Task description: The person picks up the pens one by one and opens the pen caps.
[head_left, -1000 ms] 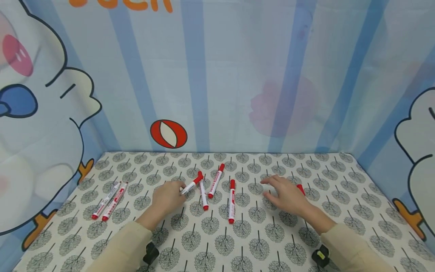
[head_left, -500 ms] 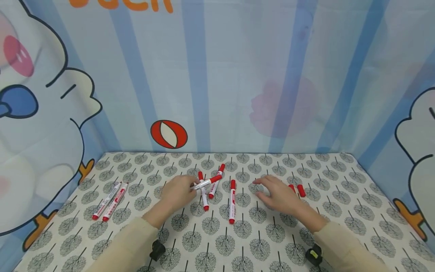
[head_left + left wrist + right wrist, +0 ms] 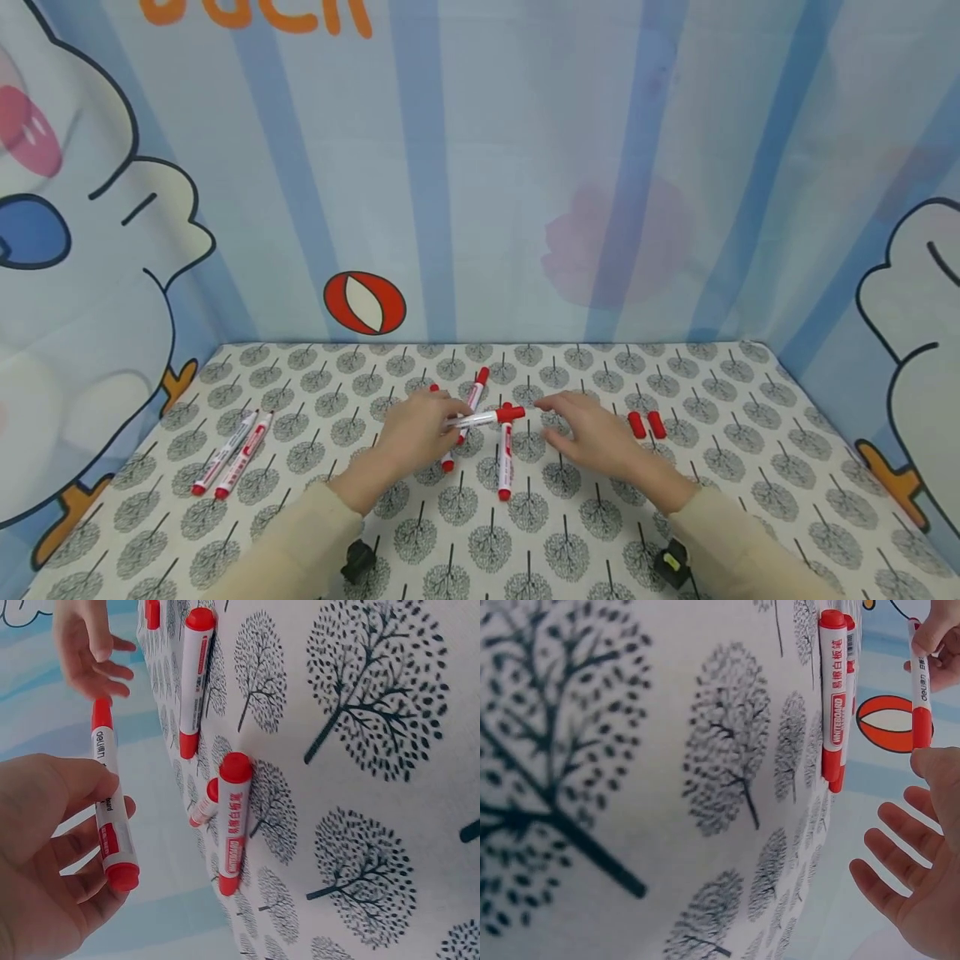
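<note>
My left hand (image 3: 416, 429) pinches a whiteboard marker (image 3: 480, 419) between thumb and fingers, its body white and its red cap pointing right. In the left wrist view that marker (image 3: 109, 795) is held clear above the cloth. My right hand (image 3: 588, 433) faces it with fingers parted and nothing in them. Its fingertips are close to the cap, as the right wrist view also shows at the cap (image 3: 922, 729). Below the hands lie three capped markers: one in the middle (image 3: 506, 467), one farther back (image 3: 477, 390) and one partly hidden by my left hand (image 3: 447, 462).
Two markers with bare narrow tips (image 3: 245, 457) lie side by side at the left of the tree-print tablecloth (image 3: 585, 533). Two loose red caps (image 3: 637, 425) sit to the right, beyond my right wrist. A cartoon-printed curtain (image 3: 495, 208) stands behind the table.
My left hand has carried the marker to the right, and its cap has swung to point toward my right hand. The right hand has moved slightly left, uncovering the two red caps.
</note>
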Available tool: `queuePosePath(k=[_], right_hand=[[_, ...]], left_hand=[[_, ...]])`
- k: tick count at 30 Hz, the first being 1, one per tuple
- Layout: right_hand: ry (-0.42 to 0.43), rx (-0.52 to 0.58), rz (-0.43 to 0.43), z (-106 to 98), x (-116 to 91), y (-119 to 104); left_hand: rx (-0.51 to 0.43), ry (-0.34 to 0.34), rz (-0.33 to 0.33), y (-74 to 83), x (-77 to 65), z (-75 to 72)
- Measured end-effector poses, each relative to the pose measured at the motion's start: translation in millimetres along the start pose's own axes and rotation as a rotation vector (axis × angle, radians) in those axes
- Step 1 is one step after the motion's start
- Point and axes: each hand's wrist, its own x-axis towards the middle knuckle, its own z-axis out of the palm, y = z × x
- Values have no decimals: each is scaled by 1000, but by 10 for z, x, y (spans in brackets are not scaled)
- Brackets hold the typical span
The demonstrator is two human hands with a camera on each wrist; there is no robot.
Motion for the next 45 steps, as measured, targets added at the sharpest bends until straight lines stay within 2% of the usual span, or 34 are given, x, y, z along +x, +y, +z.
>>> queuePosePath(k=[7,18,28,37,45], right_hand=[[-15,25,-4,-13,48,-52],[-40,33,35,35,74,-143],[-10,-6,-12,39,107,-166],[21,-27,-33,66,118,-152],[22,-47,9,37,115,-150]], left_hand=[[-8,-17,34,69,37,-18],[-39,-49,59,126,37,65],[-67,-45,95,154,47,48],[-107,-60,56,118,70,83],[-96,-34,25,68,92,82]])
